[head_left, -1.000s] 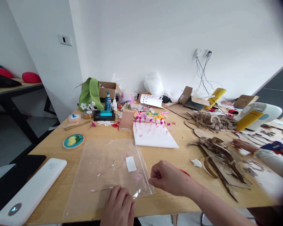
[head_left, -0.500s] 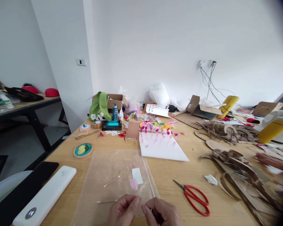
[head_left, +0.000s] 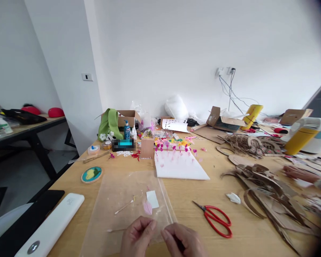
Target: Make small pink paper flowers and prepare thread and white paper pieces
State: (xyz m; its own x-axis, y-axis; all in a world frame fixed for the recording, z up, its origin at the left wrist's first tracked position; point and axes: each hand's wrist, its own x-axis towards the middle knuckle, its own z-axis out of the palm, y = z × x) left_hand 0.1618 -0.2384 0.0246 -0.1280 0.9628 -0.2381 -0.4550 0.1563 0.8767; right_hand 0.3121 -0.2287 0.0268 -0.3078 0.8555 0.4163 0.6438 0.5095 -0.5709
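Both hands are over the lower part of a clear plastic sheet [head_left: 107, 200]. My left hand [head_left: 139, 233] is pinched closed, thumb against fingers; anything between them is too small to see. Just right of it, a small gap away, my right hand [head_left: 182, 238] is also pinched, its contents hidden. Beyond my left hand lie a pink petal [head_left: 147, 207] and a small white card [head_left: 152, 199]. One cotton swab [head_left: 123, 207] lies left of the petal, and another [head_left: 115, 230] runs toward my left hand. Red-handled scissors [head_left: 216, 219] rest to the right.
A white board [head_left: 180, 166] with pink flowers lies behind the sheet. At left are a white power bank [head_left: 53, 225] and a round embroidered piece [head_left: 91, 175]. Brown strips [head_left: 267, 192] are heaped at right, near another person's hand [head_left: 299, 172].
The view has shifted slightly, moving the table items left in the picture. My hands are a little farther apart, both still pinched. The display on the power bank no longer shows lit digits.
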